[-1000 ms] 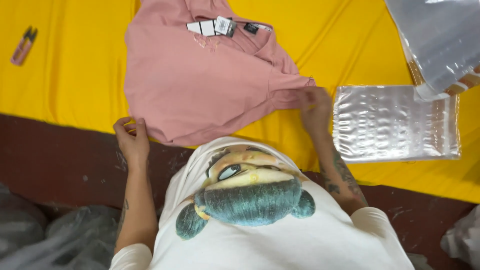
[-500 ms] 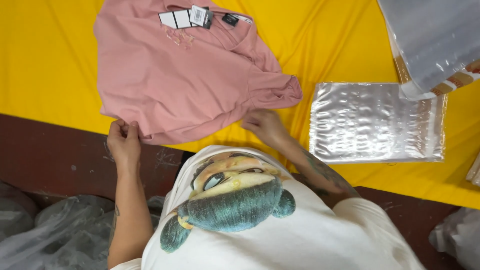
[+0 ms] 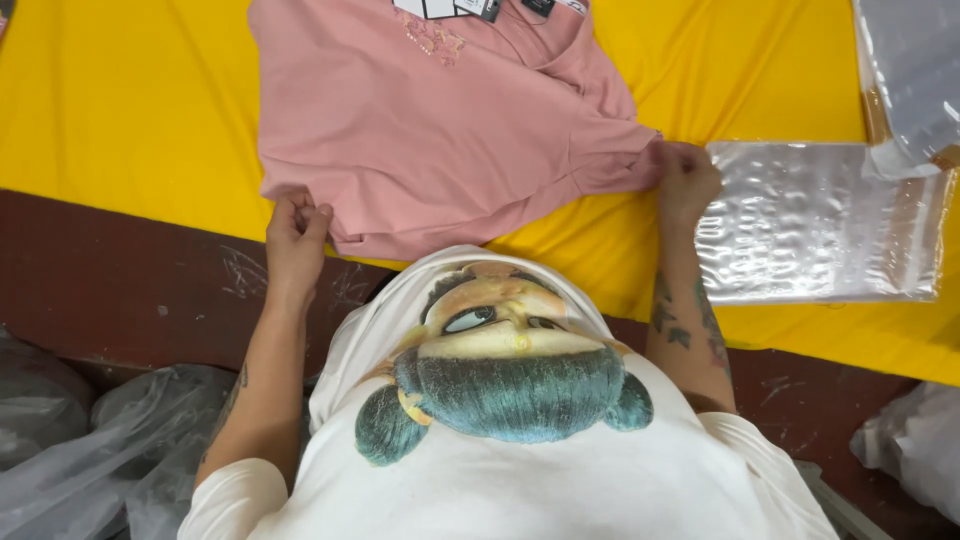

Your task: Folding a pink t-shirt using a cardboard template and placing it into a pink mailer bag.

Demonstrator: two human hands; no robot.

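A pink shirt (image 3: 440,120) lies spread on the yellow table cover (image 3: 120,100), with paper tags (image 3: 440,8) at its collar at the top edge. My left hand (image 3: 295,235) pinches the shirt's near left hem corner. My right hand (image 3: 685,185) grips the end of the shirt's right sleeve, just beside a clear plastic bag (image 3: 815,225). Both arms reach out from my white printed shirt at the bottom of the view.
A second clear plastic bag (image 3: 910,70) lies at the top right, partly over the flat one. The table's dark brown front edge (image 3: 130,290) runs below the yellow cover. Crumpled plastic bags (image 3: 90,430) sit low on the left, another at the far right (image 3: 915,440).
My right hand moved from the shirt's lower hem out to the right sleeve end. My left hand stayed on the left hem corner. The view shifted, so the shirt sits more central.
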